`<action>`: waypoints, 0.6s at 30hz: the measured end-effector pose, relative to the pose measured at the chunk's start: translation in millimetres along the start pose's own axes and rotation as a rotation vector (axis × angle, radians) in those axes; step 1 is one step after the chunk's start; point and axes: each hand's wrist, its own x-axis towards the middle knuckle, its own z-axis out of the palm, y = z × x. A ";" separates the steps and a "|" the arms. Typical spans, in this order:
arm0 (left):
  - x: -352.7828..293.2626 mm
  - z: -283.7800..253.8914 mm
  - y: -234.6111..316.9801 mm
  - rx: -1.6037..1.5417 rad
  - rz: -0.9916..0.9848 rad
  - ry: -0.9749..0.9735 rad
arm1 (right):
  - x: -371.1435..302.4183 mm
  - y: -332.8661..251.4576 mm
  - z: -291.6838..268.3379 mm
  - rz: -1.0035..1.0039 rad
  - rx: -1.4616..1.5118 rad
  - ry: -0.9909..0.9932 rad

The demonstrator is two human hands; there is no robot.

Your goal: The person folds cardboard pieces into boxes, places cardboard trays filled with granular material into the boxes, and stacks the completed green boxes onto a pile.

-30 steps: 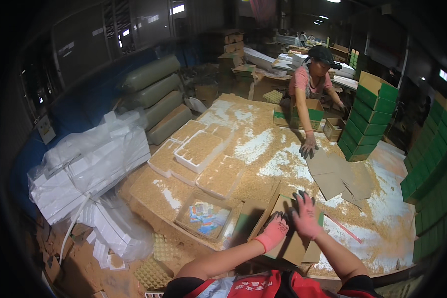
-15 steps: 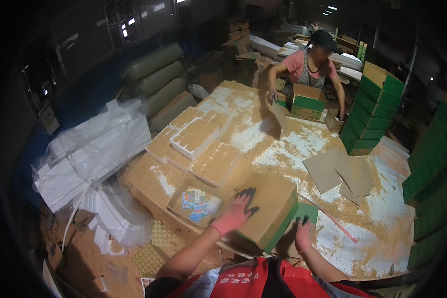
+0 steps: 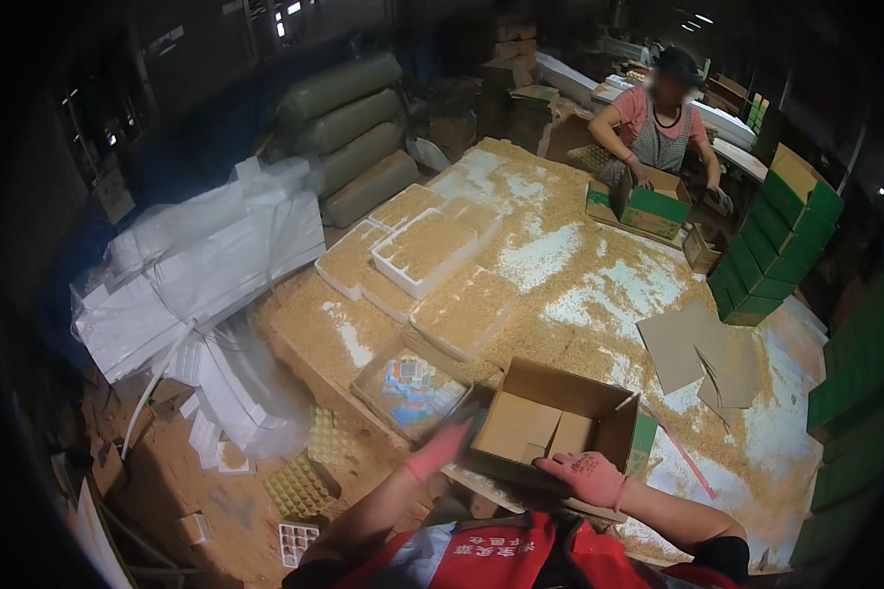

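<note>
An open cardboard box (image 3: pixel 565 381) stands at the table's near edge in front of me, its mouth up and its inside floor in sight. My right hand (image 3: pixel 587 477), in a pink glove with dark fingertips, grips the near wall, fingers bent over the rim. At the left side of the box is my left hand (image 3: pixel 440 452), gloved alike; motion smears its fingers, so their grip is unclear. Beside it lies a shallow carton (image 3: pixel 370 376) holding colourful packets (image 3: pixel 414 385). A green flat piece (image 3: pixel 644 440) shows past the right side of the box.
White foam trays (image 3: pixel 400 276) filled with tan grainy material stand on the littered table (image 3: pixel 550 257). Flat cardboard sheets (image 3: pixel 670 346) and a pink strip (image 3: pixel 690 461) lie right. Across, a person (image 3: pixel 658 133) handles a green box (image 3: pixel 656 206) near stacked green boxes (image 3: pixel 756 260). Wrapped foam (image 3: pixel 201 270) is left.
The box has turned from its closed brown face up to its open mouth up. My right hand has come onto its near rim; my left has left its top. The other person's cardboard sheet has been lowered.
</note>
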 end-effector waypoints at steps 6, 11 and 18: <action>33.8 9.7 18.9 -0.118 0.055 0.338 | 122.1 -4.1 -60.7 -0.123 0.104 0.072; 51.6 42.7 -43.5 -0.973 -0.100 0.207 | 192.5 -4.2 -50.8 0.295 0.925 0.056; 89.0 -16.4 10.5 -0.190 0.019 0.028 | 260.4 42.6 -74.9 0.638 0.918 0.731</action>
